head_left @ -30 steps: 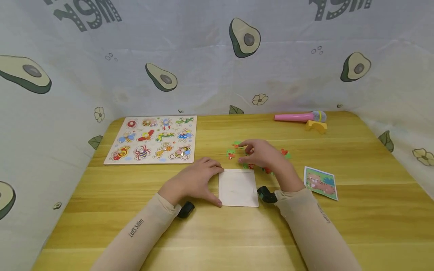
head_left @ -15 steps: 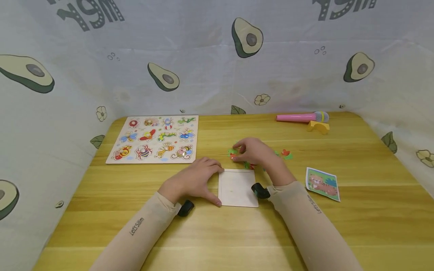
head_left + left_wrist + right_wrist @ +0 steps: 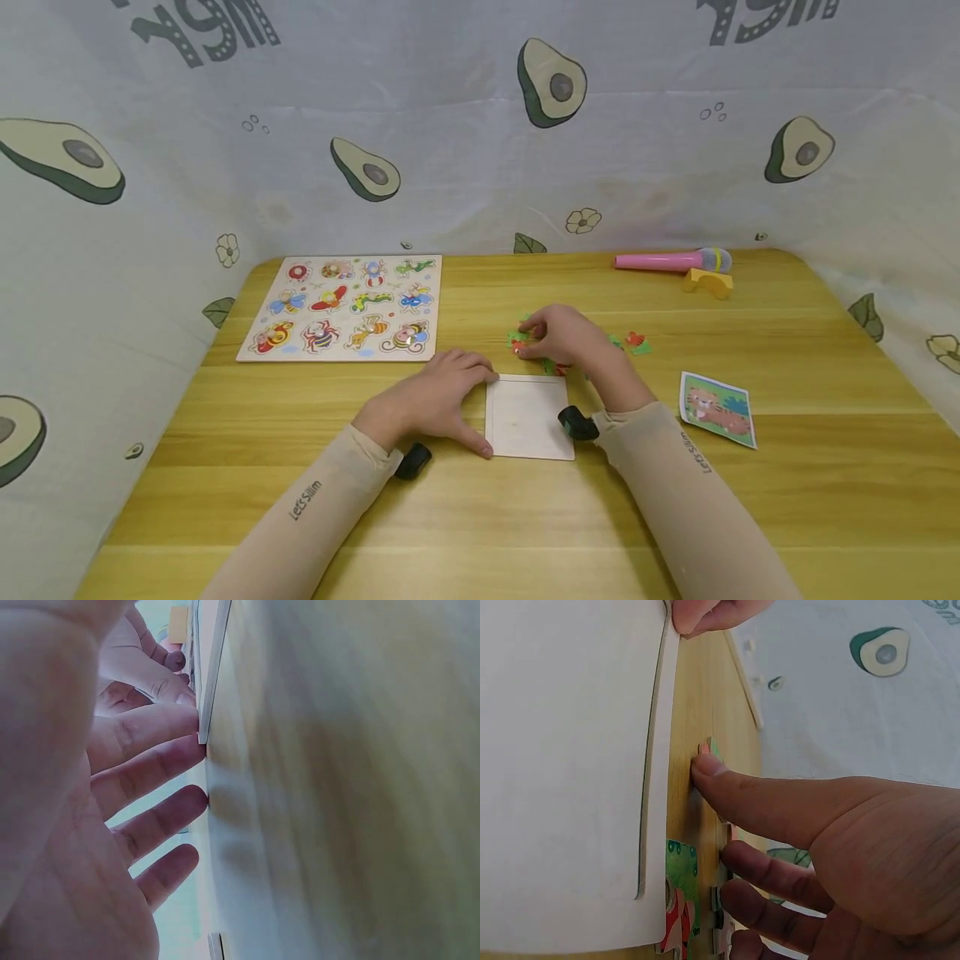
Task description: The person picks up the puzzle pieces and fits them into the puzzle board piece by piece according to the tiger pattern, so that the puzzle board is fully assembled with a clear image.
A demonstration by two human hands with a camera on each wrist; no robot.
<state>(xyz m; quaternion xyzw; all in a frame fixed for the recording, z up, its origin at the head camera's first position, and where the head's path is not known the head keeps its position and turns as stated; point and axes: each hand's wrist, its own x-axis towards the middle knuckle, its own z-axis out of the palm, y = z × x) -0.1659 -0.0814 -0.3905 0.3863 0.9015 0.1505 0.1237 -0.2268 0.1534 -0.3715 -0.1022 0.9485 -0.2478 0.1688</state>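
Note:
A flat, pale square puzzle tray (image 3: 529,417) with a raised border lies at the middle of the table. My left hand (image 3: 435,402) rests at its left side, fingers spread, with an index fingertip at the far corner and the thumb at the near corner. Beyond the tray, my right hand (image 3: 566,335) reaches over several small red and green jigsaw pieces. In the right wrist view its thumb touches one jigsaw piece (image 3: 715,748), while the other fingers stand apart from the thumb. Another jigsaw piece (image 3: 681,866) lies beside the tray's edge; the right hand hides some pieces in the head view.
A picture card of a striped pink animal (image 3: 717,408) lies to the right. At the back left is a wooden insect puzzle board (image 3: 341,308). A pink toy microphone (image 3: 667,261) and a yellow arch block (image 3: 708,283) are at the back right. Avocado-print cloth surrounds the table.
My right hand has moved slightly left, its thumb and index finger lowering to the leftmost jigsaw pieces, then stayed there. The left hand has kept its place beside the tray.

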